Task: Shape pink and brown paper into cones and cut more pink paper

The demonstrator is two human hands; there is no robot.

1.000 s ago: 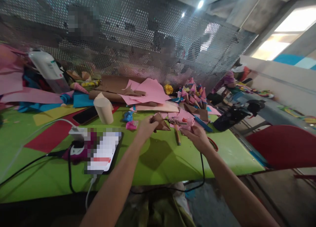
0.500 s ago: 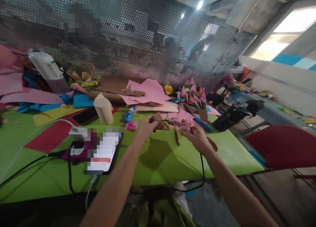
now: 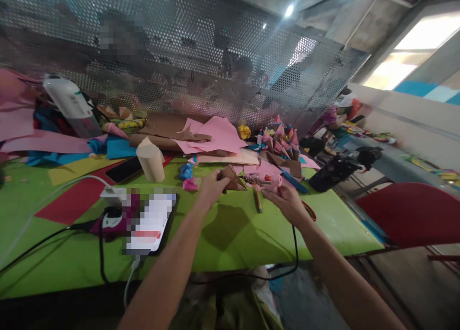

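My left hand (image 3: 212, 186) is closed, pinching a folded piece of brown paper (image 3: 234, 179) above the green table. In my right hand (image 3: 287, 200) is a pink glue gun (image 3: 269, 178), its fingers wrapped round it. The nozzle points left, close to the brown paper; whether they touch I cannot tell. A black cord (image 3: 295, 244) hangs below my right hand and runs over the table's front edge. Under the glue gun lies a short yellowish stick, perhaps a pencil (image 3: 258, 199). Crumpled blue paper (image 3: 186, 170) and crumpled pink paper (image 3: 190, 184) lie left of my left hand.
Paper cones (image 3: 278, 141) are heaped at the back right, beside a black bottle (image 3: 328, 172). Pink sheets (image 3: 219, 134) lie at the back. A beige paper roll (image 3: 151, 162), a lit phone (image 3: 153, 224) and a purple power strip (image 3: 115, 224) with cables stand left.
The camera view has shifted very slightly. My hands, the brown paper and the glue gun keep nearly the same places.
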